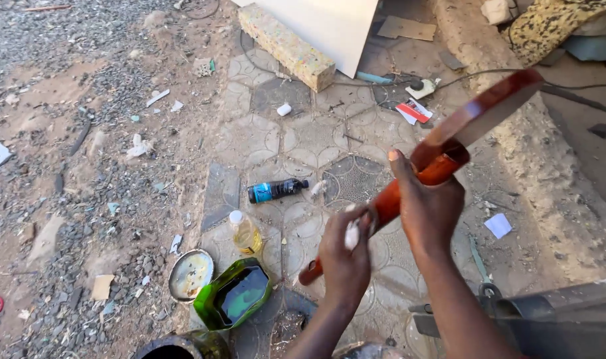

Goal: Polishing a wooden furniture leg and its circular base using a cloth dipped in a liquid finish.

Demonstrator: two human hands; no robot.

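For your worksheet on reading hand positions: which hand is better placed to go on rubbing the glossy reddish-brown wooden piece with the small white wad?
Probably the left hand: it pinches the small white wad against the glossy reddish-brown wooden piece, low on its narrow part. The right hand is wrapped around the piece higher up, steadying it.

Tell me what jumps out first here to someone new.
A glossy red-brown wooden piece held up at centre right: the right hand grips its middle, while the left hand presses a small white wad against its lower part. Below left, on the patterned paving, sit a cut green container of dark liquid, a round tin lid and a yellow-liquid bottle.
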